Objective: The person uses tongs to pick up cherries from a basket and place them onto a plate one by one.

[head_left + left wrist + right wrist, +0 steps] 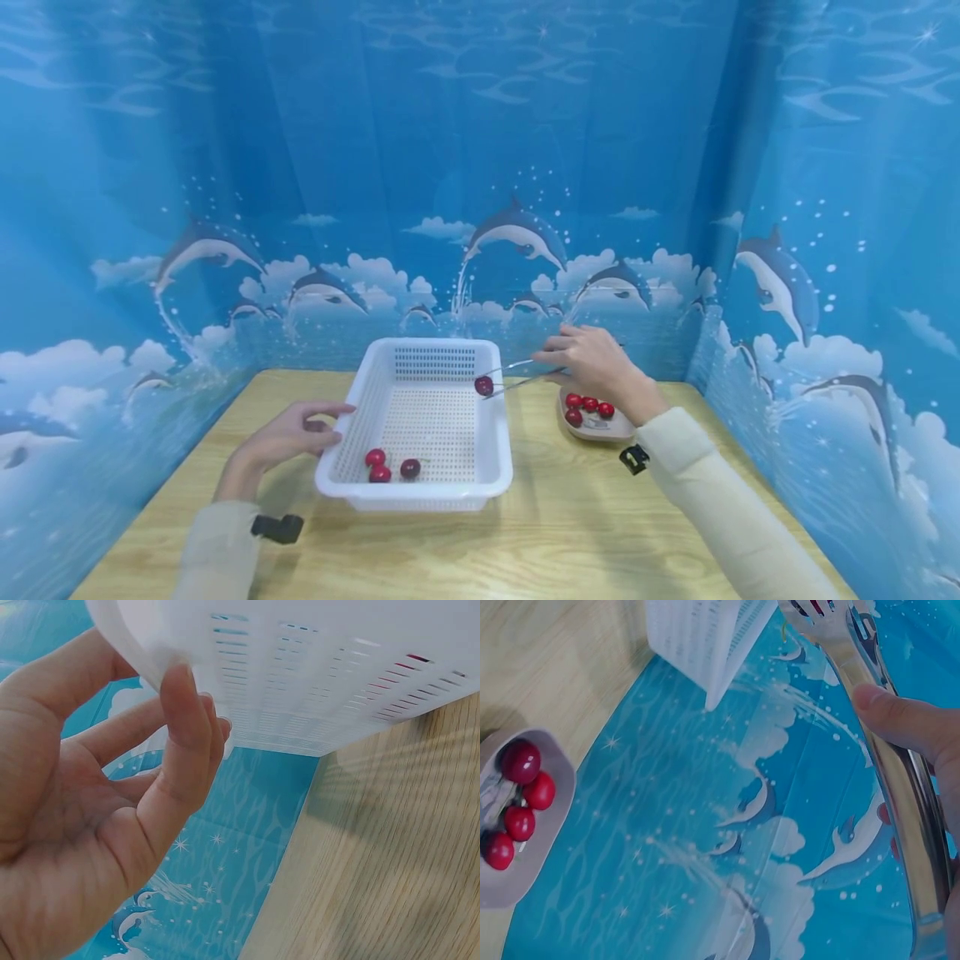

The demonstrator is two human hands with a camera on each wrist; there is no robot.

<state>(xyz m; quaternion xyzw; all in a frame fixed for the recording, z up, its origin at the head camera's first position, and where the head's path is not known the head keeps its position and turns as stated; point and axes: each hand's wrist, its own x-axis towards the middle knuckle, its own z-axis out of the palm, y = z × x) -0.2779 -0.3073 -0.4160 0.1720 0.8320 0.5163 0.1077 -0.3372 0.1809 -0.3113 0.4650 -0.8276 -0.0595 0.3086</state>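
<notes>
My right hand grips metal tongs. Between the tong tips is a dark red cherry, over the right side of a white perforated basket. Three cherries lie at the basket's near end, among them a darker one. At the basket's left rim, my left hand pinches the edge; the left wrist view shows its thumb against the outer side under the rim. Below the right hand stands a small pale dish holding several red cherries, partly hidden by the wrist in the head view.
Basket and dish stand on a light wood-grain table. A blue dolphin-print curtain encloses the back and both sides, close to the table's edges. Black straps sit at both sleeve cuffs.
</notes>
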